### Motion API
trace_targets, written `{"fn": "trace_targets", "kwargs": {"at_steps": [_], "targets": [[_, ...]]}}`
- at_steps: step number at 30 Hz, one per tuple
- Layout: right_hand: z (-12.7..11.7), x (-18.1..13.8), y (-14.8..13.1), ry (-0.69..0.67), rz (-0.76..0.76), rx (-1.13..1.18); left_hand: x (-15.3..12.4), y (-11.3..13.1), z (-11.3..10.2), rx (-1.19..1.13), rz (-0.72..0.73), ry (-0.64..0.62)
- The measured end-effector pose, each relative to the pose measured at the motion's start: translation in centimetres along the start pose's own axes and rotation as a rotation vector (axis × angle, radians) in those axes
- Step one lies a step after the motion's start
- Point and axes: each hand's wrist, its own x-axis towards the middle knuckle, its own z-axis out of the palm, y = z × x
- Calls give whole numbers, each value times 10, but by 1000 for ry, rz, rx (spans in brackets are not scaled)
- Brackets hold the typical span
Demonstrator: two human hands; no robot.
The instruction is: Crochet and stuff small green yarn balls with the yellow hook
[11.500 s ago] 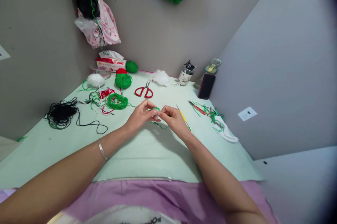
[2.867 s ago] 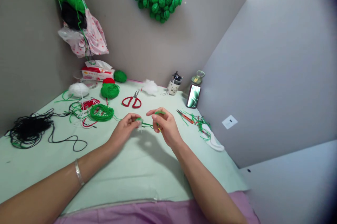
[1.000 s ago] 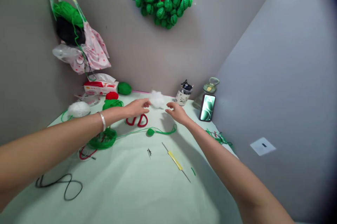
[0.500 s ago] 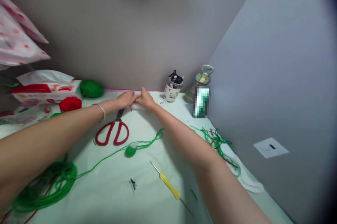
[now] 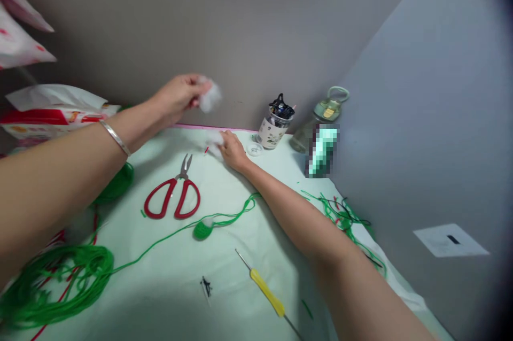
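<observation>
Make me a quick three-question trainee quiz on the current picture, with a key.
1. What does the left hand hold, and what shows beside the right hand?

2. True or false: the red-handled scissors lie with their tips pointing away from the person.

3. What colour is the grip of the slim metal-tipped tool?
A) black
B) yellow
C) red

Key:
1. White fluff in both places.
2. True.
3. B.

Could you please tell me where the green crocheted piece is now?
In the head view, the green crocheted piece lies left of centre on the table, below the red-handled scissors, with the yellow-handled crochet hook to its lower right.
</observation>
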Motion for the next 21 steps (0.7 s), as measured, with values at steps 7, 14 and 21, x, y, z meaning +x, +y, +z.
{"fn": "trace_targets", "kwargs": {"at_steps": [7, 14, 21], "targets": [[0, -1, -14, 5, 53, -41, -33, 38, -25, -285, -57, 27], [-61, -23, -47, 54, 58, 12, -106, 49, -15, -348, -211, 7], [-97, -137, -107, -230, -127, 136, -177, 73, -14, -435, -228, -69]]}}
